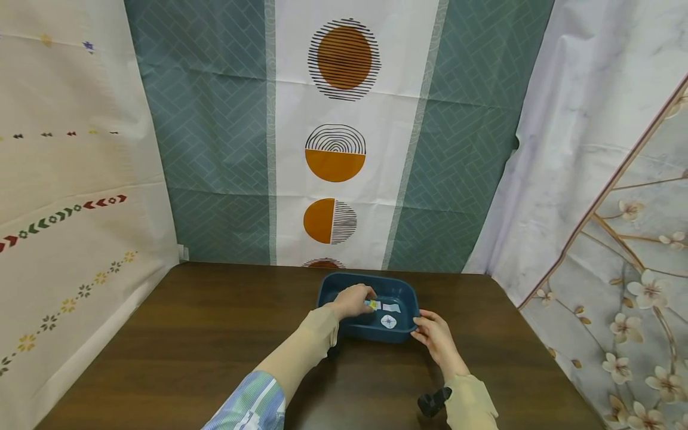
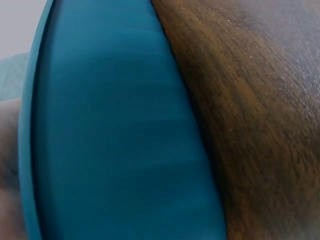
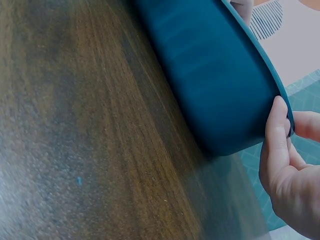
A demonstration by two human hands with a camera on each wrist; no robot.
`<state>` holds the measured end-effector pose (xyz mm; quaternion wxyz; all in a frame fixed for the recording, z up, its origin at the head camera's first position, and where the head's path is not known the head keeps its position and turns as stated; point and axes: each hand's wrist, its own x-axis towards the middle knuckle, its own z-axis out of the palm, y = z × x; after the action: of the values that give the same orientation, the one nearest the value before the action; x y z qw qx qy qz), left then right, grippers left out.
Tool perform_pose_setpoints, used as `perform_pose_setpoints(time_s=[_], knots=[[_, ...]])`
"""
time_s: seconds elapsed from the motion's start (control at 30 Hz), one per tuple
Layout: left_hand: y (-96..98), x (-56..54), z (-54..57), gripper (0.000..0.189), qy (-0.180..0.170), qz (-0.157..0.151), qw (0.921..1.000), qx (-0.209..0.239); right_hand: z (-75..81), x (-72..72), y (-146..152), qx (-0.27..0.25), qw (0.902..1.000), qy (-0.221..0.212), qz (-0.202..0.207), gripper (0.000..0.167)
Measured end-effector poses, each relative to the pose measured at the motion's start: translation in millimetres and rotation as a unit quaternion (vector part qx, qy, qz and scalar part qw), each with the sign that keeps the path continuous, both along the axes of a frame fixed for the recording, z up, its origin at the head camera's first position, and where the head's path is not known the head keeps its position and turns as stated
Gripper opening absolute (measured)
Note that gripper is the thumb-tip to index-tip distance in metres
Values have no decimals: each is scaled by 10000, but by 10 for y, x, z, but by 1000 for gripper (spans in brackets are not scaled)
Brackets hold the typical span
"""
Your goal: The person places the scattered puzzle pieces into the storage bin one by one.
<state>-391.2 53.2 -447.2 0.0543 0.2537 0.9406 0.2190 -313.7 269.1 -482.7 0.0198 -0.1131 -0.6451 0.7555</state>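
A dark blue plastic tub sits on the table. Inside it lie a round white piece with a blue compass star and a pale, flat strip. My left hand reaches over the near left rim, thumb and curled fingers around a small yellow-and-white printed piece. At the right front corner, my right hand pinches the tub's rim; in the right wrist view the fingers lie along the outer wall. The tub's wall hides most of my left hand in the left wrist view.
The dark brown wooden table extends around the tub. Behind it hangs a green and white curtain with orange circles. Patterned cloths hang at the left and right.
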Motion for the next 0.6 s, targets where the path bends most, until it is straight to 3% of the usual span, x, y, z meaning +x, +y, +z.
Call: perform_pose_setpoints(time_s=[0.37,0.6], knots=[[31,-55,-120,31,38,-273,9989,-374,-7,4,0,-35,10000,-4,59,42],[48,-85,-154,27,-167,-317,9984,-446,-15,-14,4,46,10000,22,-25,42]])
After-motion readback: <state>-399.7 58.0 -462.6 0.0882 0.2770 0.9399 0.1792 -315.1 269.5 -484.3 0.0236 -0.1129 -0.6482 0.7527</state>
